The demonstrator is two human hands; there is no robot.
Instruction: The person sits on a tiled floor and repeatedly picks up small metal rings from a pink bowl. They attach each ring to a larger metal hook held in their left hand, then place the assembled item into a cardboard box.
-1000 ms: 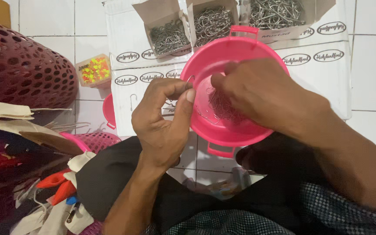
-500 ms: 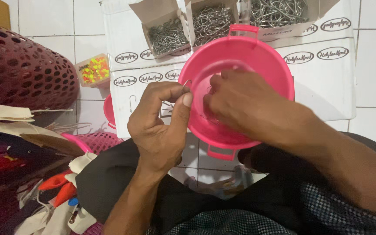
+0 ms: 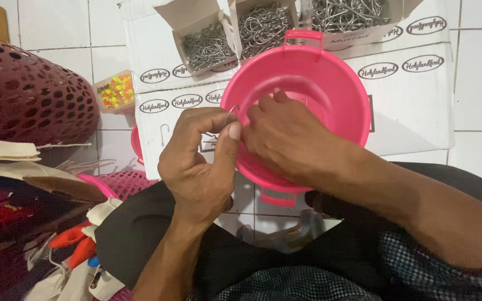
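Note:
My left hand [image 3: 199, 161] pinches a small metal fishing hook [image 3: 233, 110] between thumb and forefinger, just off the left rim of a pink plastic bucket [image 3: 330, 83]. My right hand [image 3: 285, 136] lies over the bucket's near rim, its fingertips meeting the left hand's at the hook. What the right fingers hold is hidden. Behind the bucket, open cardboard boxes [image 3: 205, 42] hold several metal hooks.
A white carton [image 3: 414, 95] lies under the bucket on a white tiled floor. A dark red perforated basket [image 3: 29, 100] stands at the left, with a small box of yellow bits [image 3: 115, 92] beside it. Cloth, a pink basket [image 3: 124, 184] and orange-handled tools [image 3: 73, 245] lie at lower left.
My right hand has pulled out of the bucket's inside toward the near left rim. My left hand has shifted slightly left and now shows the hook at its fingertips.

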